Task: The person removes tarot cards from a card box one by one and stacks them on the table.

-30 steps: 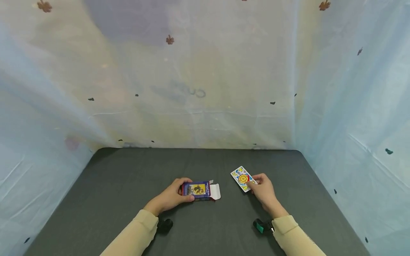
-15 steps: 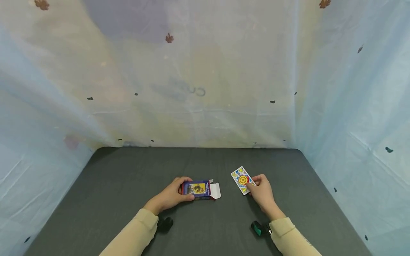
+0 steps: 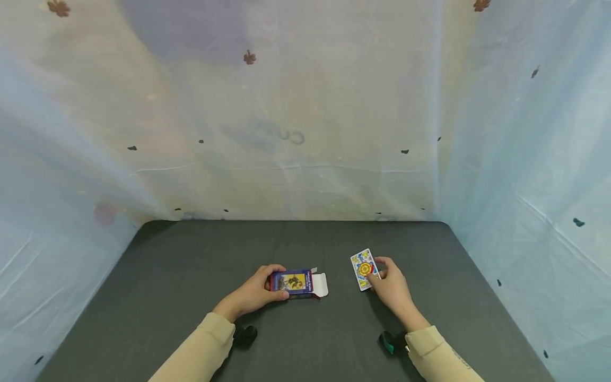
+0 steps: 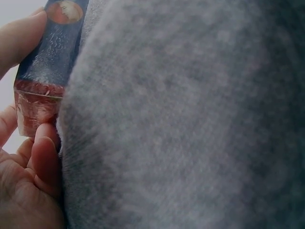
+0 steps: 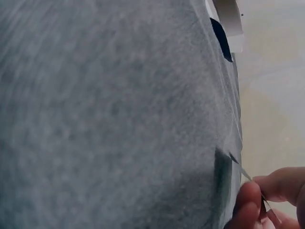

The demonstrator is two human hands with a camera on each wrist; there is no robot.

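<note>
My left hand (image 3: 253, 292) grips a blue and red tarot card box (image 3: 292, 282) by its left end, thumb along the near edge and fingers along the far one. A yellow picture is on the box's top, and its white flap (image 3: 321, 285) stands open to the right. In the left wrist view, fingers reach round the red end of the box (image 4: 40, 102). To the right, my right hand (image 3: 392, 286) pinches a colourful tarot card (image 3: 363, 265) with a round yellow wheel on it, thumb on its face. The right wrist view shows that card (image 5: 246, 174) nearly edge-on.
A dark grey cloth-covered table (image 3: 305, 339) lies under both hands. Pale curtain sheeting (image 3: 310, 106) rises behind its far edge and along both sides. Dark wrist-worn devices, a left one (image 3: 245, 337) and a right one (image 3: 389, 342), sit by the sleeves.
The tarot card has turned more upright and shifted slightly right at its top, still pinched in my right hand. My left hand and the box have stayed in place.
</note>
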